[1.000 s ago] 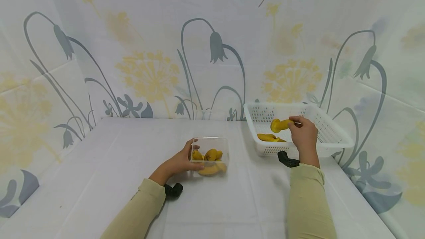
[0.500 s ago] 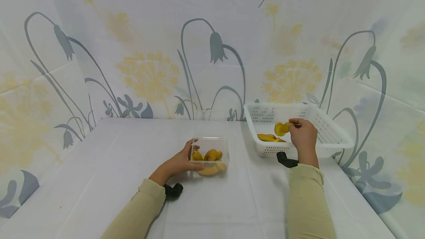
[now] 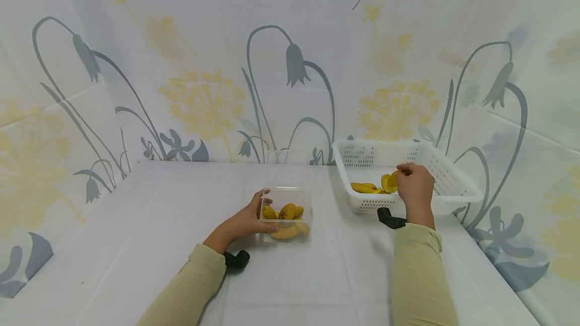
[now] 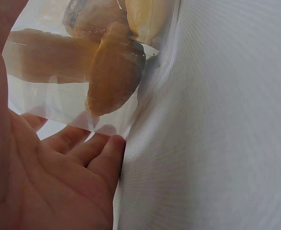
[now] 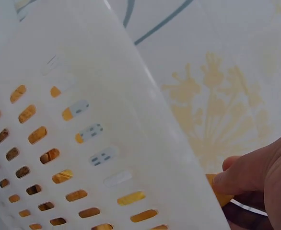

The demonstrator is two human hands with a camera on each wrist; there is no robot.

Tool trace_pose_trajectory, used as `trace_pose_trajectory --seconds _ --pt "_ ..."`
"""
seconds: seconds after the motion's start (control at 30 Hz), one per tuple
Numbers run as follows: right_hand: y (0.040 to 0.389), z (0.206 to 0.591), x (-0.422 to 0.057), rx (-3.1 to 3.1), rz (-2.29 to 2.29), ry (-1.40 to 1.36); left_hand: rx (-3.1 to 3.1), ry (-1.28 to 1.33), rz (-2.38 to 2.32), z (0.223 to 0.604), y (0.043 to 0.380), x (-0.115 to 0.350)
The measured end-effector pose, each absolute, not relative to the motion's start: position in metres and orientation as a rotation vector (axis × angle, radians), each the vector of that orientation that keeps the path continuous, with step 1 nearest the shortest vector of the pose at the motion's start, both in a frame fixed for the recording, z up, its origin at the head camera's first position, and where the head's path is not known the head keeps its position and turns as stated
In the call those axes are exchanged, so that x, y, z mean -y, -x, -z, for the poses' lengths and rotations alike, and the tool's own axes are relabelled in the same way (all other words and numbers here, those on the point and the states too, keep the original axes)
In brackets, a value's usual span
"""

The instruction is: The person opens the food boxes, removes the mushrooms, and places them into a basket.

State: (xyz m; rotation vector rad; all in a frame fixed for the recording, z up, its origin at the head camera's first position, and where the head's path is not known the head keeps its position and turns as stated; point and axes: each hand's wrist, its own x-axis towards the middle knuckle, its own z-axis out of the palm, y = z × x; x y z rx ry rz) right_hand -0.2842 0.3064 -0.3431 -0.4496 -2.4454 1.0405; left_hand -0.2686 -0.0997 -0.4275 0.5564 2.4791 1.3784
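My left hand (image 3: 246,223) grips the left side of a clear plastic box (image 3: 286,196), thumb in front and fingers behind. Inside lie several yellow mushrooms (image 3: 287,211); the left wrist view shows one brownish mushroom (image 4: 115,72) with cap and stem through the wall. Over at the right, my right hand (image 3: 415,185) pinches a yellow mushroom (image 3: 388,183), its cap facing left, low inside a white perforated basket (image 3: 455,198). More yellow mushrooms (image 3: 364,188) lie in the basket's near left part. In the right wrist view the basket wall (image 5: 131,96) hides most of them.
Both stand on a white-covered table (image 3: 158,245), the basket at its back right. A clear container (image 3: 286,156), hard to make out, is at the back edge. Behind hangs a flower-printed cloth (image 3: 208,39).
My right hand has lowered the pinched mushroom, which moves rightward and down into the basket and turns its cap more toward the camera. My left hand and the box stay still.
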Motion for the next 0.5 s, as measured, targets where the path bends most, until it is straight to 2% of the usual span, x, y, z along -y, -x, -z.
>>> trace_pose_trajectory --seconds 0.5 --pt "0.2836 0.344 -0.3067 2.455 -0.993 0.423 -2.463 -0.548 -1.399 0.4276 0.2681 0.0994"
